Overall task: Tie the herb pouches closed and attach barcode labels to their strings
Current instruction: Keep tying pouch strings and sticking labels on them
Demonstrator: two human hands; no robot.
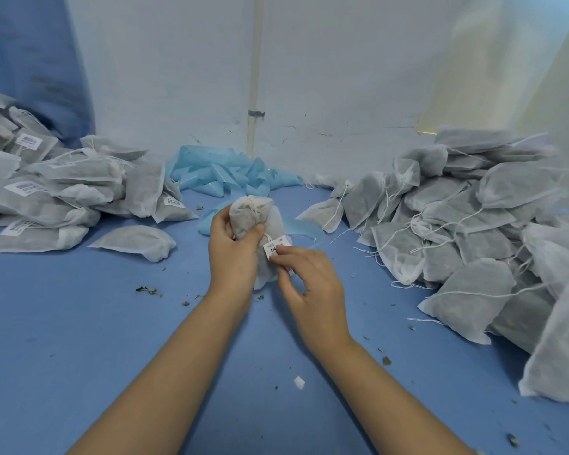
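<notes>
Left hand (232, 244) grips the soft, light white non-woven herb pouch (253, 215) just below its tied neck, right hand (309, 280) pinching the small white barcode label (274, 247) beside it.

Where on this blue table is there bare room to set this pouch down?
Bare table lies near you, left of your left hand, below the labelled pile. A narrower strip sits between your right hand and the unlabelled pile. Blue strips crowd the back.
</notes>
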